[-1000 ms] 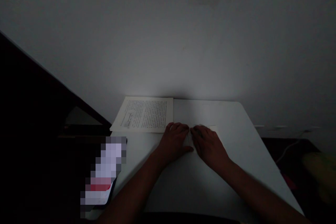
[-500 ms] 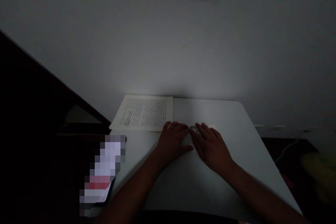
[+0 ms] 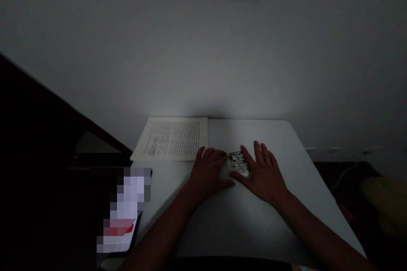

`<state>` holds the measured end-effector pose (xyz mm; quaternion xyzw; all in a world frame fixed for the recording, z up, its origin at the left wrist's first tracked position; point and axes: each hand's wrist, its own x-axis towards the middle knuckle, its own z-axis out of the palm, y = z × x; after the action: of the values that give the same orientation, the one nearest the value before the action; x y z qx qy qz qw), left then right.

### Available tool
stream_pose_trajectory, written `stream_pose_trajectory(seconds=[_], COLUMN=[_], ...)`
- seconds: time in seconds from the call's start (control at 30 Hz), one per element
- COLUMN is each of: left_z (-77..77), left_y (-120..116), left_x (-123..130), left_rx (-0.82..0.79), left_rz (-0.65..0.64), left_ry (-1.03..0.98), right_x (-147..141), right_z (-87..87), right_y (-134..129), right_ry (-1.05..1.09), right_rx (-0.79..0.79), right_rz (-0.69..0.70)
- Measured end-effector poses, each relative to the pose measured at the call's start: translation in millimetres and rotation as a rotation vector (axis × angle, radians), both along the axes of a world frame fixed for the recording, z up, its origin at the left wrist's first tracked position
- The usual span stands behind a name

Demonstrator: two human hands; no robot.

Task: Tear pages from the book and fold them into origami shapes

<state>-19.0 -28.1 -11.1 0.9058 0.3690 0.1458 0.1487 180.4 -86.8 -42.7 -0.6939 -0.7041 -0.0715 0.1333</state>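
A small folded piece of printed paper (image 3: 238,163), with a dark black-and-white picture on its upper face, lies on the white table between my hands. My left hand (image 3: 208,172) rests at its left edge, fingers curved and thumb stretched out apart from them. My right hand (image 3: 263,173) lies flat on the right side, its fingers spread. The thumb of that hand touches the paper's near edge and the index finger reaches its far right corner. Part of the paper's right side is covered by the hand.
A printed sheet (image 3: 178,137) lies at the table's back left, near the wall (image 3: 203,51). A phone (image 3: 127,211) with a lit, blurred screen is at the left edge of the white table (image 3: 299,169). A pale cable (image 3: 345,173) hangs beyond the right edge.
My right hand has moved right and its fingers have spread, uncovering the picture on the folded paper. My left hand has stayed nearly in place. The camera view has shifted slightly.
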Motion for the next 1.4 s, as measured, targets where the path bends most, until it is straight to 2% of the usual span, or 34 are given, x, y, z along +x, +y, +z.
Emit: stream_pose_trajectory(seconds=[0.13,0.27,0.43,0.63,0.7,0.8,0.93,1.0,1.1,1.17,1.27,1.4], left_z=[0.9,1.4,0.7,-1.5,-3.2,-5.1,-5.2,-5.6,-8.0,-9.9,-11.0,-10.4], left_y=[1.8,6.2,11.4,15.8,18.8,23.1,24.7,24.0,22.9,23.2,25.5,29.2], left_x=[0.8,1.5,1.4,9.7,12.1,13.3,12.8,12.5,12.2,12.4,13.4,14.7], left_rx=[-0.011,-0.002,0.033,0.005,0.001,0.025,0.016,-0.036,-0.086,-0.098,-0.129,-0.122], left_rz=[-0.029,-0.052,-0.066,-0.184,-0.143,0.019,0.188,0.212,0.193,0.194,0.229,0.273], left_ry=[-0.012,-0.030,-0.110,-0.166,-0.199,-0.327,-0.487,-0.533,-0.547,-0.538,-0.569,-0.623], right_x=[10.8,22.5,41.9,62.1,66.1,68.9,65.4,61.2,54.4,50.8,48.0,44.4], right_z=[-2.8,8.6,26.4,23.1,21.5,19.0,12.2,8.8,5.7,4.9,6.9,21.3], right_y=[6.3,15.7,31.2,38.0,37.5,36.6,37.3,38.4,40.8,42.9,45.6,38.8], right_ry=[0.042,0.144,0.395,0.860,0.948,0.995,0.966,1.026,1.248,1.333,1.285,0.878], right_rx=[0.032,-0.035,-0.096,-0.038,-0.053,-0.060,-0.056,-0.025,0.035,0.019,0.017,0.231], right_rz=[-0.049,-0.047,0.156,0.302,0.332,0.354,0.193,0.163,0.190,0.203,0.213,0.181])
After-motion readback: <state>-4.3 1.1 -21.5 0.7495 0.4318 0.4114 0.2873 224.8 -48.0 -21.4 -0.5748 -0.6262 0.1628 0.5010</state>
